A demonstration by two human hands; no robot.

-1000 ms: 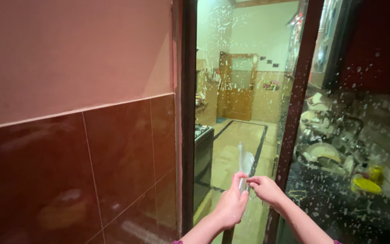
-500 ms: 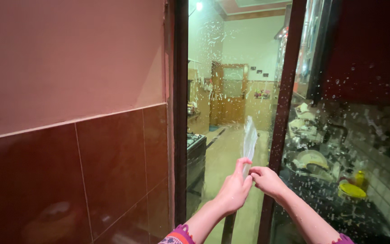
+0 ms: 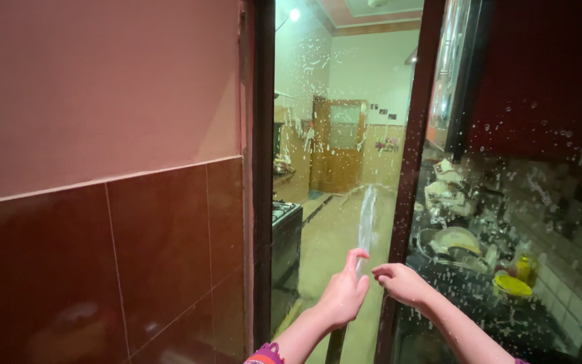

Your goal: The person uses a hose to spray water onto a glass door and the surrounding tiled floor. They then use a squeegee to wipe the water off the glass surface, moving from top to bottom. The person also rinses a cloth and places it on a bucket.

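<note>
A thin translucent plastic strip point(image 3: 366, 216) stands upright in front of the spattered window glass point(image 3: 318, 81). My left hand point(image 3: 345, 293) pinches the strip's lower end between thumb and fingers. My right hand point(image 3: 402, 283) hovers just right of it with its fingers curled together, a small gap away from the strip, in front of the dark upright window frame point(image 3: 412, 135). Both forearms reach up from the bottom edge.
A pink wall point(image 3: 102, 81) with glossy brown tiles point(image 3: 156, 256) fills the left. Through the glass I see a stove point(image 3: 284, 212), a wooden door point(image 3: 335, 145), a dish-filled sink point(image 3: 459, 239) and a yellow bowl point(image 3: 512, 286).
The view tilted upward and both hands drifted slightly left. The right hand came off the strip, which only the left hand now holds; the strip stands straighter and narrower.
</note>
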